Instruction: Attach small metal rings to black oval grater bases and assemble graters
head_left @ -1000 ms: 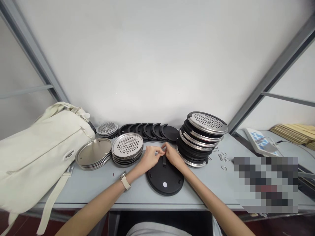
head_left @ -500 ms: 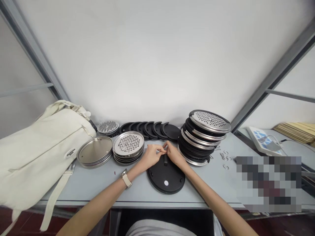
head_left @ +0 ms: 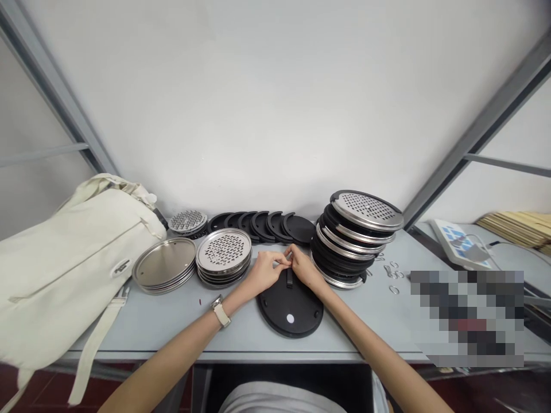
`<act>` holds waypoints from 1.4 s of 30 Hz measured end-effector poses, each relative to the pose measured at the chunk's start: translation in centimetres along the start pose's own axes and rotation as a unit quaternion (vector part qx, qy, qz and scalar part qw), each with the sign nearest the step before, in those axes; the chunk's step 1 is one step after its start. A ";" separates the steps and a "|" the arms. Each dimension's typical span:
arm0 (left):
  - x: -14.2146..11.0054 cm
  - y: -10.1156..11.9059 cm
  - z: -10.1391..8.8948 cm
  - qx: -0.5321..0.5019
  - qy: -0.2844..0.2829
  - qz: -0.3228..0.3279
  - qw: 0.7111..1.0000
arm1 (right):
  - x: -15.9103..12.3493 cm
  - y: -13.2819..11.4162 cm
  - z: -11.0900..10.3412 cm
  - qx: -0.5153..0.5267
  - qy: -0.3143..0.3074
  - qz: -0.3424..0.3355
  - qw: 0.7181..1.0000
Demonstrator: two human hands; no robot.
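A round black disc [head_left: 290,307] with a white round spot and small raised pegs lies flat on the table in front of me. At its far edge, my left hand [head_left: 267,269] and my right hand [head_left: 302,265] meet, thumbs and fingertips pinched together above a short black tab [head_left: 289,279]. Whatever sits between the fingertips is too small and hidden to make out. Left of my hands stands a stack of round metal grater plates [head_left: 224,250]. A tall stack of black discs and metal plates [head_left: 344,249], topped by a grater plate, rises on the right.
Plain metal discs [head_left: 166,264] are stacked at the left beside a cream backpack [head_left: 86,258]. Overlapping black discs [head_left: 260,225] line the wall, near a small grater stack [head_left: 188,221]. Metal rings [head_left: 394,275] lie right of the tall stack. The table's front edge [head_left: 241,357] is close to me.
The view has shifted very slightly. Both hands stay pinched together at the same spot on the black disc, with barely any finger movement visible.
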State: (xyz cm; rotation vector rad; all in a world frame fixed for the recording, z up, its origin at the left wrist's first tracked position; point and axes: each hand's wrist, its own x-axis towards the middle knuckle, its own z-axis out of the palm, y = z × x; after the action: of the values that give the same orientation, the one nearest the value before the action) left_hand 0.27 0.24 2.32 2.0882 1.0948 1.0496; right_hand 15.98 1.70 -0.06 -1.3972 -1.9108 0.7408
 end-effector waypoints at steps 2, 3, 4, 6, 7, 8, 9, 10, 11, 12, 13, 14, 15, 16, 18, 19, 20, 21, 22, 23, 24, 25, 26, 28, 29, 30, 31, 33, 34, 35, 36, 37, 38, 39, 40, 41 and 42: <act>0.0 0.1 0.0 0.000 0.002 -0.002 1.000 | 0.0 0.0 0.0 0.000 0.002 0.001 1.000; 0.0 0.2 0.1 0.000 0.003 -0.004 1.000 | 0.0 0.0 0.0 -0.001 0.003 0.002 1.000; 0.0 0.3 0.1 -0.001 0.004 -0.006 1.000 | 0.0 0.0 0.0 -0.001 0.004 0.002 1.000; 0.0 0.3 0.0 -0.006 0.004 -0.010 1.000 | 0.0 -0.1 0.0 -0.002 0.006 0.002 1.000; 0.0 0.3 0.0 -0.010 0.002 -0.012 1.000 | 0.0 -0.1 0.0 -0.002 0.006 0.002 1.000; 0.0 0.3 0.0 -0.016 -0.002 -0.011 1.000 | 0.0 -0.1 0.0 -0.003 0.006 0.002 1.000; 0.0 0.2 -0.1 -0.021 -0.007 -0.009 1.000 | 0.1 -0.1 0.0 -0.003 0.006 0.002 1.000; 0.0 0.2 -0.1 -0.027 -0.012 -0.005 1.000 | 0.1 -0.1 -0.1 -0.003 0.006 0.002 1.000; 0.1 0.1 -0.2 -0.032 -0.016 -0.001 0.999 | 0.1 -0.1 -0.1 -0.003 0.007 0.002 1.000; 0.1 0.1 -0.2 -0.035 -0.017 0.002 0.999 | 0.1 0.0 -0.2 -0.002 0.008 0.001 1.000; 0.1 0.1 -0.2 -0.036 -0.016 0.004 0.999 | 0.1 -0.1 -0.2 -0.001 0.009 0.000 1.000; 0.1 0.1 -0.2 -0.034 -0.014 0.006 0.999 | 0.1 -0.1 -0.3 -0.001 0.010 0.000 1.000; 0.1 0.1 -0.2 -0.030 -0.013 0.008 0.999 | 0.1 -0.1 -0.3 0.000 0.013 -0.002 1.000; 0.1 0.1 -0.3 -0.025 -0.012 0.009 1.000 | 0.1 -0.1 -0.4 0.001 0.017 -0.003 1.000; 0.1 0.2 -0.3 -0.011 -0.013 0.011 1.000 | 0.1 -0.1 -0.4 0.002 0.028 -0.005 1.000; 0.1 0.3 -0.3 -0.003 -0.014 0.013 1.000 | 0.1 -0.2 -0.5 0.002 0.034 -0.006 0.999; 0.0 0.3 -0.4 0.007 -0.015 0.013 1.000 | 0.1 -0.2 -0.5 0.001 0.040 -0.007 0.999; 0.0 0.3 -0.4 0.019 -0.016 0.015 1.000 | 0.0 -0.3 -0.5 -0.001 0.044 -0.008 0.999; -0.1 0.4 -0.4 0.033 -0.017 0.017 0.999 | 0.0 -0.3 -0.5 -0.004 0.048 -0.009 0.999; -0.1 0.4 -0.3 0.049 -0.017 0.019 0.998 | 0.0 -0.4 -0.5 -0.007 0.050 -0.010 0.999; -0.2 0.4 -0.3 0.065 -0.017 0.024 0.997 | 0.0 -0.4 -0.5 -0.011 0.052 -0.010 0.999; -0.3 0.4 -0.2 0.081 -0.017 0.029 0.996 | 0.0 -0.5 -0.5 -0.014 0.053 -0.009 0.998; -0.4 0.4 -0.1 0.095 -0.017 0.036 0.995 | -0.1 -0.5 -0.5 -0.017 0.053 -0.009 0.998; -0.5 0.5 0.0 0.117 -0.019 0.054 0.991 | -0.1 -0.6 -0.5 -0.024 0.054 -0.006 0.998; -0.6 0.5 0.0 0.127 -0.020 0.064 0.990 | -0.1 -0.7 -0.5 -0.028 0.055 -0.005 0.998; -0.7 0.6 0.0 0.139 -0.022 0.075 0.987 | -0.1 -0.7 -0.5 -0.031 0.054 -0.004 0.998; -0.7 0.7 0.0 0.152 -0.025 0.085 0.984 | -0.1 -0.8 -0.5 -0.035 0.054 -0.003 0.998; -0.8 0.8 -0.1 0.179 -0.029 0.104 0.978 | -0.2 -1.0 -0.5 -0.042 0.051 -0.001 0.998; -0.8 0.9 -0.2 0.191 -0.031 0.112 0.975 | -0.3 -1.0 -0.5 -0.046 0.049 0.000 0.998; -0.8 1.0 -0.2 0.201 -0.032 0.118 0.972 | -0.3 -1.1 -0.5 -0.050 0.048 0.001 0.998; -0.8 1.0 -0.3 0.208 -0.033 0.122 0.970 | -0.4 -1.2 -0.5 -0.053 0.047 0.003 0.997; -0.9 1.0 -0.3 0.214 -0.033 0.125 0.968 | -0.4 -1.2 -0.5 -0.056 0.047 0.004 0.997; -0.9 1.1 -0.3 0.218 -0.033 0.127 0.967 | -0.5 -1.2 -0.5 -0.059 0.047 0.006 0.997; -0.9 1.1 -0.3 0.222 -0.032 0.128 0.966 | -0.5 -1.3 -0.5 -0.061 0.047 0.007 0.997; -0.9 1.1 -0.3 0.225 -0.032 0.129 0.965 | -0.5 -1.3 -0.5 -0.063 0.047 0.008 0.997; -0.9 1.1 -0.2 0.229 -0.031 0.131 0.964 | -0.5 -1.3 -0.5 -0.064 0.047 0.009 0.997; -0.9 1.1 -0.2 0.233 -0.030 0.132 0.963 | -0.5 -1.3 -0.5 -0.065 0.047 0.009 0.997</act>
State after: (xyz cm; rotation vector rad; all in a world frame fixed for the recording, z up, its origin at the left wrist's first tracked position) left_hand 0.21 -1.08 2.88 2.6824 1.1387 0.8994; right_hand 15.65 0.88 1.16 -1.5035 -1.9048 0.5575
